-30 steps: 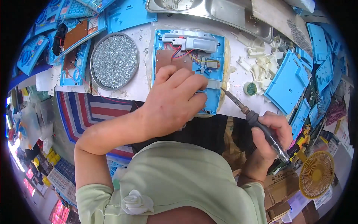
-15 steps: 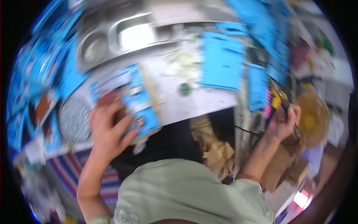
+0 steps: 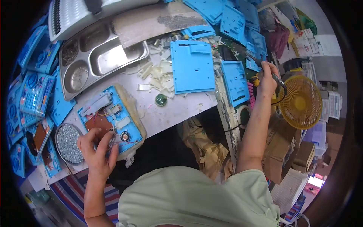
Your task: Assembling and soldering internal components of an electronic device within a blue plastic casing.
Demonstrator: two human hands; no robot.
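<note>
My left hand (image 3: pixel 97 153) rests at the lower edge of a brown circuit board (image 3: pixel 99 125), its fingers bent and its thumb apart. The board lies in an opened blue plastic housing (image 3: pixel 120 102) with thin wires and a small round speaker (image 3: pixel 125 136). At the right, my right hand (image 3: pixel 267 81) is closed round the dark handle of a soldering iron (image 3: pixel 279 80), whose tip end points up and left over blue plastic parts. Left of the housing stands a round tin (image 3: pixel 69 143) full of small silvery pieces.
A metal compartment tray (image 3: pixel 85 81) and a loose heap of white plastic pieces (image 3: pixel 153 73) lie beyond the housing. Blue panels (image 3: pixel 193 68) are around them. Blue toy phones (image 3: pixel 36 92) pile up at the left. A yellow basket (image 3: pixel 300 102) stands right of my right hand.
The view has steadied and shifted. My right hand has moved up and away from me with the soldering iron. My left hand stays at the circuit board.
</note>
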